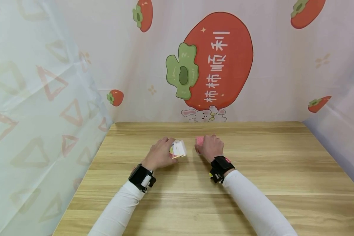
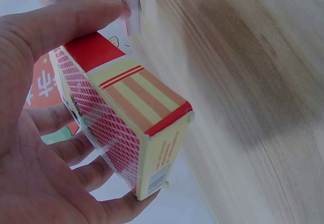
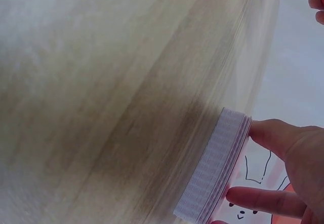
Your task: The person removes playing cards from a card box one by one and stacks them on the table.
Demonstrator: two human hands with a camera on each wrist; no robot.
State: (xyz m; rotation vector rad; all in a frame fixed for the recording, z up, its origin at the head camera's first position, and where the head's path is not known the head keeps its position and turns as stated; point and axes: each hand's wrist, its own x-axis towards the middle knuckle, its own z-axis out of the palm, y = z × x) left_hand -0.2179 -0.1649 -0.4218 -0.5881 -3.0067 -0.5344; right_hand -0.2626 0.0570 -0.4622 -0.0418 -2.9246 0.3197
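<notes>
I see the left hand at frame centre gripping a card box: red lattice back, cream end with tan and red stripes, barcode on its side. Just right of it, the right hand pinches a card deck, white edges stacked, pink-red backs, above the wooden table.

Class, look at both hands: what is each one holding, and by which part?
The left hand grips the card box across its broad faces. The right hand holds the deck of cards by its faces, edges exposed.
</notes>
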